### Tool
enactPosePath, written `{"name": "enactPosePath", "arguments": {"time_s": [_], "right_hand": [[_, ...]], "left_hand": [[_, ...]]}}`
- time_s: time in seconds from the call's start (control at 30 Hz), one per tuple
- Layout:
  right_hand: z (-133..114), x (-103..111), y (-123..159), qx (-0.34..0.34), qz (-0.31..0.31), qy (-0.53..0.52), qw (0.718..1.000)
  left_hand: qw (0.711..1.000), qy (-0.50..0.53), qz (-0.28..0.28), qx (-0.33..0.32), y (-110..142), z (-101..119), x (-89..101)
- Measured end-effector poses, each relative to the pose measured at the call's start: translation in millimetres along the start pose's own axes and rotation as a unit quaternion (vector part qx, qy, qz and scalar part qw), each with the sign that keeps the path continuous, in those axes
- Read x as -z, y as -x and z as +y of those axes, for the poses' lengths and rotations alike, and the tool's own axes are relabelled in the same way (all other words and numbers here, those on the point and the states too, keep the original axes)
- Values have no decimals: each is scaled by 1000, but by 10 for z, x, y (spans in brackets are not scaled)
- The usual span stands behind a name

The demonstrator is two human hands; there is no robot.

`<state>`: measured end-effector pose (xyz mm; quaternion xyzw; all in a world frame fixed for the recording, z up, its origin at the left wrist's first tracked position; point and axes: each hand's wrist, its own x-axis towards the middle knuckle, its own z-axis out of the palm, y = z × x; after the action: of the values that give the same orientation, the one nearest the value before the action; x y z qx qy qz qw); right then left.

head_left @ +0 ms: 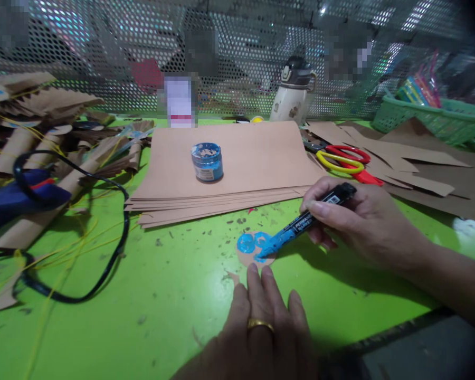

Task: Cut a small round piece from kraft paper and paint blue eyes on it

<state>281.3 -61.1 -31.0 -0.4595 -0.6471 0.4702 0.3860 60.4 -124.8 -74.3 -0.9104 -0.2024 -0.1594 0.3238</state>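
My right hand (340, 219) grips a black permanent marker (301, 224) whose lower end is coated in blue paint. Its tip touches a small round piece of brown paper (245, 258) that lies on the green table. Blue patches (246, 243) mark that disc: one filled round at the left, a ring at the upper right, and a smaller mark under the tip. With fingers stretched out, my left hand (265, 322) presses its fingertips on the near edge of the disc. A gold ring is on one finger.
A blue paint jar (207, 162) stands on a stack of brown paper (253, 153). Scissors (340, 158), paper offcuts (427, 158), a flask (291, 97) and a green basket (427, 119) are at right. Paper rolls (19, 142), yellow string and a black cable (124, 232) crowd the left.
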Motion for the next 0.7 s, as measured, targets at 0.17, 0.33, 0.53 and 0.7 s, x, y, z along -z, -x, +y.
{"name": "enactPosePath", "arguments": {"time_s": [0.17,0.33,0.53,0.7], "right_hand": [[-1,18,5,-3,15,-38,999],[-14,33,8,-5,19,-44,999],[23,25,-13,6,13,-26,1000],[65,36,-24,22,6,-29,999]], "left_hand": [[1000,-1,-1,3,10,8,24],[1000,-1,7,1,14,8,12],[1000,3,9,2,10,9,15],[1000,1,7,2,-8,-4,24]]}}
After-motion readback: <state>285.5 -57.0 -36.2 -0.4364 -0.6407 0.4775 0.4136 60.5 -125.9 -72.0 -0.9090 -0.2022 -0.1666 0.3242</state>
